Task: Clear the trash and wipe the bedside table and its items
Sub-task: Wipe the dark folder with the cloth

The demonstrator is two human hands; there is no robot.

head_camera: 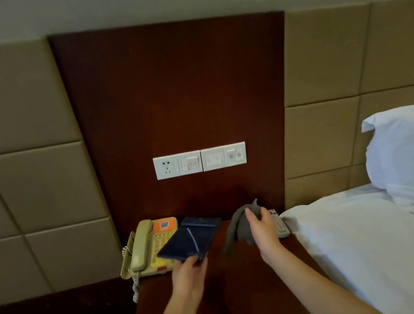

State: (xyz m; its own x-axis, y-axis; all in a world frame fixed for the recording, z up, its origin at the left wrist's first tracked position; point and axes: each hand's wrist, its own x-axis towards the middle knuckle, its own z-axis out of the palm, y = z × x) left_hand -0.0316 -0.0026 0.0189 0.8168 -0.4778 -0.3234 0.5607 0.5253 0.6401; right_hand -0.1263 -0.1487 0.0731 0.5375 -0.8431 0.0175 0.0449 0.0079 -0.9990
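We take the dark wooden bedside table [226, 294] as reference. At its left rear sits a beige plastic telephone [144, 246], handset lying lengthwise front to back, coiled cord hanging off the table's left edge. Just right of it, the left hand [189, 272] grips the near end of a flat, dark blue rectangular folder [190, 239]; its long axis runs from near-left to far-right, and it overlaps the phone's keypad. A thin pale pen lies along its cover. Right of centre, the right hand [259, 229] is clenched around a limp grey cloth [236, 229], bunched and hanging toward the tabletop. At the table's right rear a white remote [279, 222] lies beside the white-sheeted bed [369, 240].
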